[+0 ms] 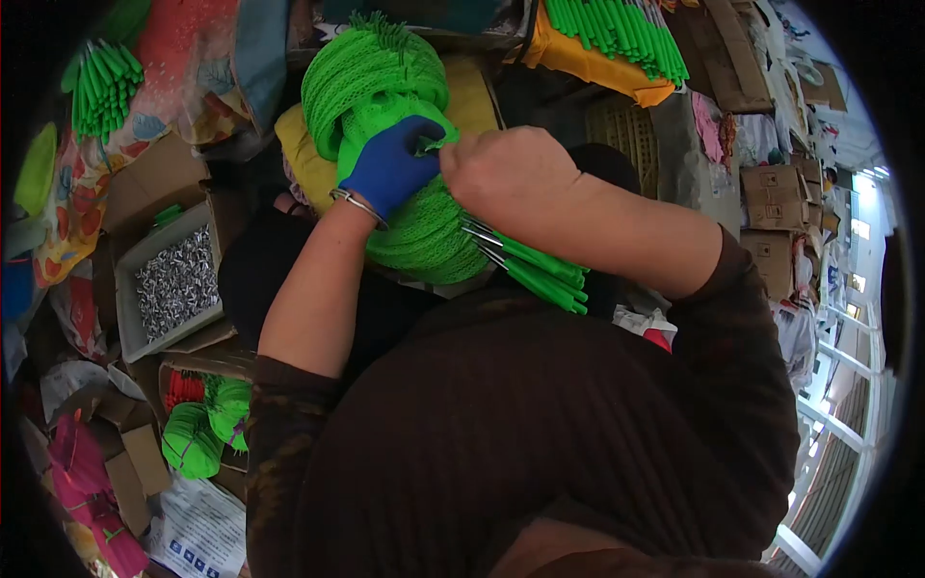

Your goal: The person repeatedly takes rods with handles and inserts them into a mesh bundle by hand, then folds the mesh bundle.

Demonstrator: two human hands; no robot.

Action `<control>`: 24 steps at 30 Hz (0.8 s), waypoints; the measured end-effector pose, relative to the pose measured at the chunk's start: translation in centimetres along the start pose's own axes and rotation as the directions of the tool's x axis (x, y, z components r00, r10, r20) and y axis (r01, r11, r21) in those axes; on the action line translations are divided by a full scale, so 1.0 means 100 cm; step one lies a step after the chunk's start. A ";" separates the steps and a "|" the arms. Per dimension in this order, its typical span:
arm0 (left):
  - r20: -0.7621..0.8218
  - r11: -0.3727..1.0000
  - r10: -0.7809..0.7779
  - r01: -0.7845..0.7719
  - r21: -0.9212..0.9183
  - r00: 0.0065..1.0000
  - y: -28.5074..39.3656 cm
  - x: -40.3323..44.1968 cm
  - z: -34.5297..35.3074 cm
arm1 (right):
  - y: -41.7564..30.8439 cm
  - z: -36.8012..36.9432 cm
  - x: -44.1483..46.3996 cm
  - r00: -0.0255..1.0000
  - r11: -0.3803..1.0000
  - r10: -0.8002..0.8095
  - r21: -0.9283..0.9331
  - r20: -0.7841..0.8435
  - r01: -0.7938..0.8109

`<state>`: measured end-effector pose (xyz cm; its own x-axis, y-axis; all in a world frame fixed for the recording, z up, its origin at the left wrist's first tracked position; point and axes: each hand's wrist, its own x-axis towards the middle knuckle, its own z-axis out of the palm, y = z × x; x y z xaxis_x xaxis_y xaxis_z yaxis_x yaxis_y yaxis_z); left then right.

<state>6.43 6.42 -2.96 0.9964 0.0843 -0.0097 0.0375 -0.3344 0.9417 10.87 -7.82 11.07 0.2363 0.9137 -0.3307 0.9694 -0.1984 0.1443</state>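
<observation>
A big bundle of bright green netting (429, 236) fills the space in front of my body, with a thick coiled roll (371, 82) at its far end. My left hand (393, 171), in a blue glove, is closed with a small bit of the green netting showing at its fingertips. Close against it, my right hand (506, 171) is bare and curled at the same spot; its fingertips are mostly hidden. Under my right forearm lie several green sticks with silvery tips (544, 270).
A grey bin of small metal pieces (130, 313) stands at the left. Below it are tied green net bundles (193, 441). More green sticks lie on orange cloth (617, 72) at the back and hang at the far left (104, 91). Cardboard boxes (774, 197) are stacked at the right.
</observation>
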 end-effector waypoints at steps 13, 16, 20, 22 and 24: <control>-0.507 0.896 0.279 -0.032 0.443 0.816 0.026 -0.006 -0.034 | 0.242 0.098 0.011 0.847 0.786 0.492 0.522 -0.202 -0.332; -0.480 0.870 0.243 0.030 0.492 0.843 0.021 -0.001 -0.033 | 0.271 0.121 0.038 0.775 0.812 0.570 0.329 -0.271 -0.482; -0.456 0.819 0.265 0.051 0.571 0.850 0.021 0.002 -0.033 | 0.296 0.149 0.079 0.737 0.786 0.613 0.131 -0.283 -0.604; -0.451 0.815 0.266 0.051 0.577 0.852 0.025 0.002 -0.033 | 0.327 0.176 0.096 0.807 0.849 0.473 -0.062 -0.353 -0.525; -0.441 0.811 0.274 0.042 0.584 0.854 0.025 0.003 -0.031 | 0.318 0.177 0.102 0.795 0.854 0.500 0.047 -0.344 -0.518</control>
<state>6.60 8.47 0.45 0.8281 0.3948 0.3980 0.1162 -0.8155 0.5670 45.29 -11.06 -4.22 0.6499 0.7488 0.1303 0.7090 -0.6590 0.2511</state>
